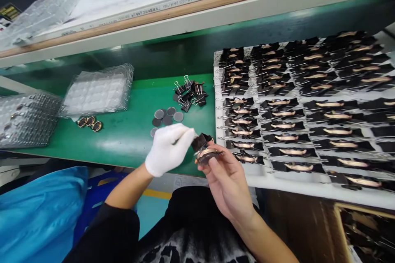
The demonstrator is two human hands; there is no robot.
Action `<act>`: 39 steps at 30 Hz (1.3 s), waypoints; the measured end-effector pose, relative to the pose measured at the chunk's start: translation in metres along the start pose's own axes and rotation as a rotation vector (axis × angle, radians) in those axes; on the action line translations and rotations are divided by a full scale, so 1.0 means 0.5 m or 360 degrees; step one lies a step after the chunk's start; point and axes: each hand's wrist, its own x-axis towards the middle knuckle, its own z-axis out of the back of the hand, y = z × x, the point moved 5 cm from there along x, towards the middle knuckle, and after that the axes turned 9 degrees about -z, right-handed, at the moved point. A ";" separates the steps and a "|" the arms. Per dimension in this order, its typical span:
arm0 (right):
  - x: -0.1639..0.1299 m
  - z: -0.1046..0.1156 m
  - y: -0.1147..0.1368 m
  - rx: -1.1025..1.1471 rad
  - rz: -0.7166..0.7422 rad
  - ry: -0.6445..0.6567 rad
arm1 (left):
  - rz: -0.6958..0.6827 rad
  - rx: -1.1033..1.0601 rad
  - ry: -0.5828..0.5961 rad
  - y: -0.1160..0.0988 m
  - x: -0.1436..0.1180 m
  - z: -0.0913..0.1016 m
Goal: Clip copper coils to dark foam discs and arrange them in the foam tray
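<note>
My left hand (170, 146), in a white glove, has thumb and fingers pinched together at the edge of a black binder clip (200, 142). My bare right hand (226, 176) holds a small round watch case (208, 155) with a gold-toned edge between thumb and fingers. The clip sits against the upper side of this case, and the fingers hide part of both. Just beyond the glove lie several flat grey discs (167, 120), some overlapping. Farther back is a loose pile of black binder clips (190, 93) with silver wire handles.
To the right, a white rack (217, 125) carries rows of clipped pieces. Clear plastic trays (97, 90) are stacked at left, near several gold-rimmed round cases (90, 121). A shelf edge (185, 12) crosses above the green bench (129, 131). A person's blue clothing (40, 209) shows lower left.
</note>
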 end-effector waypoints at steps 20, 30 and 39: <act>-0.009 0.058 0.039 -0.0720 0.0088 0.0238 | -0.0374 0.0481 0.0564 -0.042 -0.046 -0.010; -0.009 0.039 0.066 -0.0384 0.0226 -0.0074 | -0.0007 -0.0170 0.0581 -0.032 -0.041 0.014; 0.007 0.048 0.053 -0.0552 0.0166 0.0029 | 0.0086 -0.0387 0.0795 -0.023 -0.046 0.006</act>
